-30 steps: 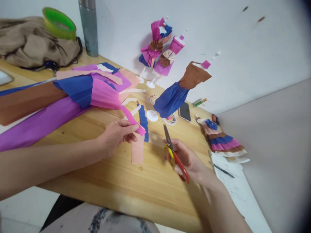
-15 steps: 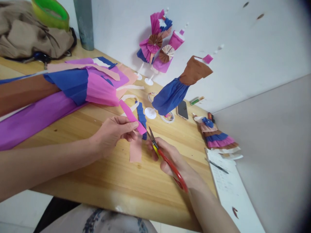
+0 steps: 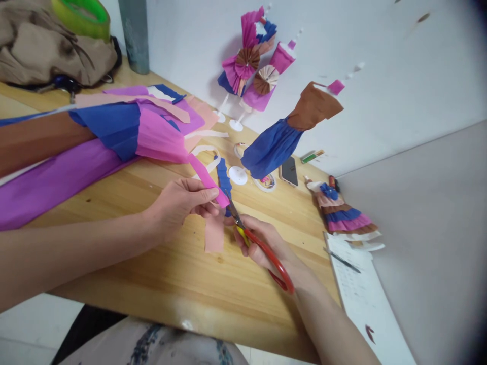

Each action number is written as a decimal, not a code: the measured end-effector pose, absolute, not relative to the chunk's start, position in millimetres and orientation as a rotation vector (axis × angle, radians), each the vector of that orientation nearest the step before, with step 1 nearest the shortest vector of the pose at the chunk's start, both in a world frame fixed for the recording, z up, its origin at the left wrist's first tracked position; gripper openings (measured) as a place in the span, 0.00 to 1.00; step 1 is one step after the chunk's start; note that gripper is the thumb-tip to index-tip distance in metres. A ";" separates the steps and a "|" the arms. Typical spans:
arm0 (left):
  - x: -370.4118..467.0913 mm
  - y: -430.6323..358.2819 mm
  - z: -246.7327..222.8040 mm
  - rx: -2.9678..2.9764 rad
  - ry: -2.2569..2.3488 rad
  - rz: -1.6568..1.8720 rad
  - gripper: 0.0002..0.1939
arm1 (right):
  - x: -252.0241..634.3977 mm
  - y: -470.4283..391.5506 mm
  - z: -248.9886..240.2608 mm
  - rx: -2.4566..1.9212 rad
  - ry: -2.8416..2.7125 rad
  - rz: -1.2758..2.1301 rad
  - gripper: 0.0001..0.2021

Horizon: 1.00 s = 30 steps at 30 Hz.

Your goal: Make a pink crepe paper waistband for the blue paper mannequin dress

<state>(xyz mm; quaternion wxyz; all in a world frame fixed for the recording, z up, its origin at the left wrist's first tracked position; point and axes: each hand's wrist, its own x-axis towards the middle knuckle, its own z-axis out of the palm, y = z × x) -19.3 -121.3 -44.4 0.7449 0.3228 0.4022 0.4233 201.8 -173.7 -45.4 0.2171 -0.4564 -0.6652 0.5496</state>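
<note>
A narrow pink paper strip [image 3: 203, 172] is pinched between the thumb and fingers of my left hand [image 3: 186, 203], its free end pointing right. My right hand [image 3: 264, 241] is wrapped round red-handled scissors [image 3: 268, 253], whose blades are nearly together at the strip's free end. Whether the blades touch the strip is hard to tell. Beneath the hands lie a blue crepe piece [image 3: 223, 177] and a light peach piece [image 3: 214, 234]. Larger crepe sheets in pink [image 3: 162, 136], blue, brown and purple are piled at the left.
A stand with a brown and blue paper dress [image 3: 276, 144] rises behind the hands. Two more dressed stands are by the wall. A phone [image 3: 288, 171], a tape roll [image 3: 265, 182], a layered dress [image 3: 346, 215] and written paper [image 3: 353, 284] lie right. A bag [image 3: 53, 50] is back left.
The scissor blades have come closer together and moved slightly left and up, nearer the strip's end. The whole view has shifted a little.
</note>
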 end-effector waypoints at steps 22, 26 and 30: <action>-19.4 -120.9 -45.3 0.723 0.957 0.837 0.12 | 194.0 -175.5 -46.2 -1.341 -1.899 1.367 0.28; -17.9 -121.1 -45.4 0.686 0.983 0.837 0.13 | 197.6 -176.4 -52.2 -1.317 -1.913 1.333 0.27; -16.9 -121.2 -47.3 0.649 0.972 0.845 0.11 | 198.9 -176.9 -53.5 -1.301 -1.916 1.343 0.28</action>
